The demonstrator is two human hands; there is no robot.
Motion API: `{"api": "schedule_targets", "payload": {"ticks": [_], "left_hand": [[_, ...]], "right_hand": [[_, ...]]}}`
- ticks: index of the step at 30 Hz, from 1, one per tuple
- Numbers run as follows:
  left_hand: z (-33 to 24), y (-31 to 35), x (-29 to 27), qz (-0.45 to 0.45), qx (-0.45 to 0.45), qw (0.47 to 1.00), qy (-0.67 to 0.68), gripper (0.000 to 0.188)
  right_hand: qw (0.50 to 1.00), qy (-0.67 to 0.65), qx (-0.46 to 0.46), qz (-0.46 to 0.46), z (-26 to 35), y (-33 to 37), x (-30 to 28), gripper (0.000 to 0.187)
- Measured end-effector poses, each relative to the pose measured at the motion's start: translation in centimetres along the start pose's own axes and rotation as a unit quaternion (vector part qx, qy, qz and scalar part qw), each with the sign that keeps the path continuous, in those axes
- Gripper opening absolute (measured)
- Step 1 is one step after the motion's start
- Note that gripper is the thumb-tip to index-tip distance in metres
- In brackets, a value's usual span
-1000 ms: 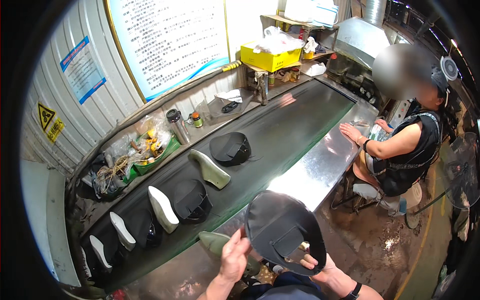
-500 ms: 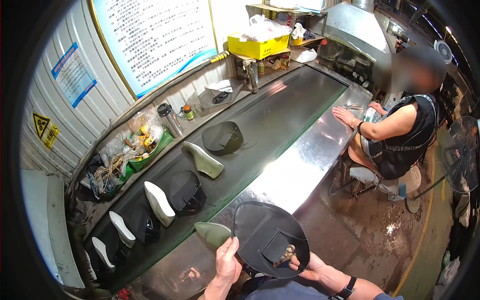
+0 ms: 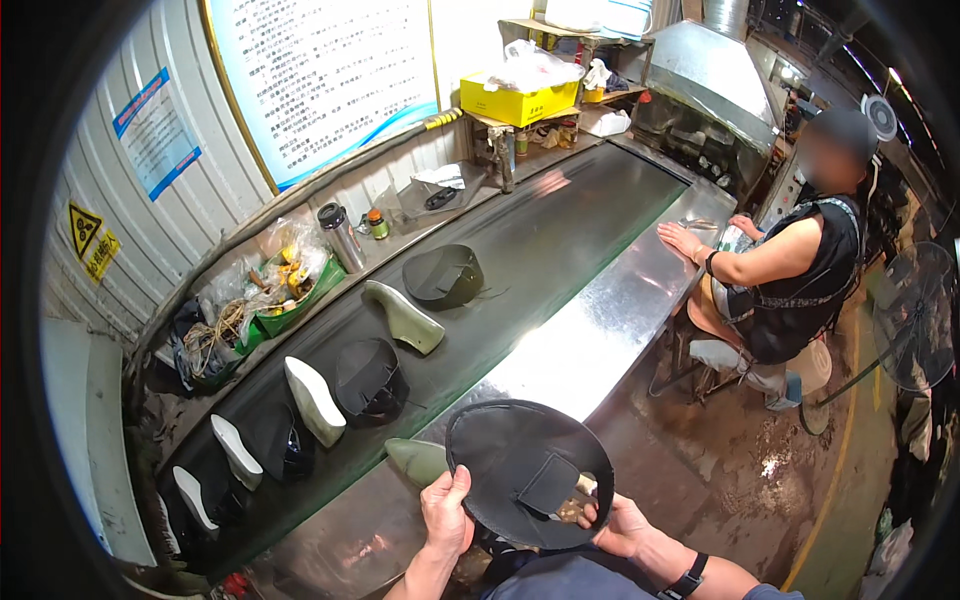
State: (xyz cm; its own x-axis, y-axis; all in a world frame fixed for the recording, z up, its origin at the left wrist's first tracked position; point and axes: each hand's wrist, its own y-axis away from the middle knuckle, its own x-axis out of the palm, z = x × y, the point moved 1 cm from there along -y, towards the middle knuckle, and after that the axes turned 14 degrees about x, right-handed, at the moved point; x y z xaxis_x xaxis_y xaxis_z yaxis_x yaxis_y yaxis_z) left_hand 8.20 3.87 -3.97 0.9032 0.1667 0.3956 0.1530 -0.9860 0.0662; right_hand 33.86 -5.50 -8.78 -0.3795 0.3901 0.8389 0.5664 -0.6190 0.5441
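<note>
Between my two hands I hold a black shoe upper [image 3: 495,465], its round opening facing up and a stitched tongue flap inside. My left hand [image 3: 447,512] is closed on its left edge, thumb on top. My right hand [image 3: 616,524] grips the lower right edge, with fingers partly hidden behind the upper. Just left of it a green shoe last [image 3: 418,460] lies on the metal ledge. On the dark conveyor belt [image 3: 570,210] rest a green last [image 3: 402,318], a white last [image 3: 314,402] and several black uppers, among them one at the far end of the row [image 3: 443,276].
A shiny metal ledge [image 3: 590,330] runs along the belt's near side. A co-worker [image 3: 800,260] sits at its far right, a hand on the ledge. Behind the belt stand a steel thermos [image 3: 342,238], a green bin [image 3: 300,305] and a yellow box [image 3: 518,101].
The upper in my hands has shifted slightly left and up, and both hands with it. My view has turned a little. The co-worker's head has turned.
</note>
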Motion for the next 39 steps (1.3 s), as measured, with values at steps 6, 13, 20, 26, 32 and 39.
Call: {"api": "schedule_targets", "payload": {"ticks": [6,13,20,26,32,39], "left_hand": [[0.1,-0.7,-0.8,-0.059,-0.048,0.992,0.099,0.032],[-3.3,-5.3,-7.1,-0.008,-0.315,0.927,0.206,0.043],[2.7,-9.5,-13.0,-0.051,-0.137,0.954,-0.26,0.024],[6.4,-11.5,-14.2,-0.101,0.16,0.797,-0.574,0.027],[8.0,-7.4,-15.8,-0.097,-0.072,0.875,-0.468,0.025],[7.4,-6.3,-7.6,-0.153,-0.023,0.761,-0.631,0.05]], "right_hand": [[0.997,0.021,-0.063,-0.03,-1.4,1.3,6.9,0.054],[0.561,0.756,-0.335,-0.034,-0.8,-0.4,9.7,0.022],[0.34,0.844,-0.413,0.031,-5.9,-8.4,1.9,0.038],[0.594,0.69,-0.401,-0.097,-6.5,-14.7,0.6,0.102],[0.506,0.81,-0.298,0.006,-3.2,-10.6,-2.3,0.091],[0.469,0.847,-0.247,0.03,-1.3,-11.3,-2.4,0.089]]}}
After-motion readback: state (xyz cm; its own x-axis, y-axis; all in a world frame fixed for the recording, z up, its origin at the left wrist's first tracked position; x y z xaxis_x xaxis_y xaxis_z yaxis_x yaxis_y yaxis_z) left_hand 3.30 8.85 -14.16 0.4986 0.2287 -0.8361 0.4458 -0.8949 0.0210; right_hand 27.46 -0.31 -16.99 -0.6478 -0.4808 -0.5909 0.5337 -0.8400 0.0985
